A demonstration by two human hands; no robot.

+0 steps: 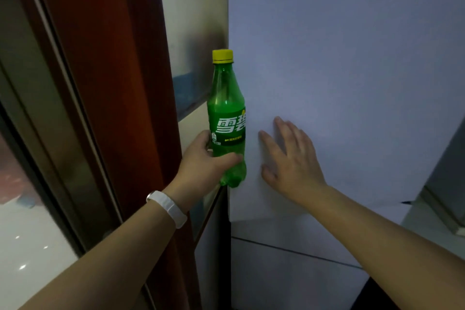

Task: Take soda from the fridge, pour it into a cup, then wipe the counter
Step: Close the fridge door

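Head view, looking forward and down at a white fridge door. Left hand wraps around the lower body of a green plastic soda bottle, thumb across the front, fingers behind; the bottle is upright, held in the air just beside the door's left edge, its yellow cap screwed on. Right hand lies flat on the door panel, fingers spread wide, holding nothing. A white wristband circles the left wrist. Left of the bottle stands a reddish-brown frame with glass panes. Judged from this arrangement, the soda is out of the fridge and the door is shut or nearly so under the palm; pouring and wiping remain, and neither cup nor counter is in view. Label: white Chinese characters "雪碧" on green, the second partly turned out of sight, the Sprite brand's Chinese name; a yellow-green band below carries small print too fine to read.
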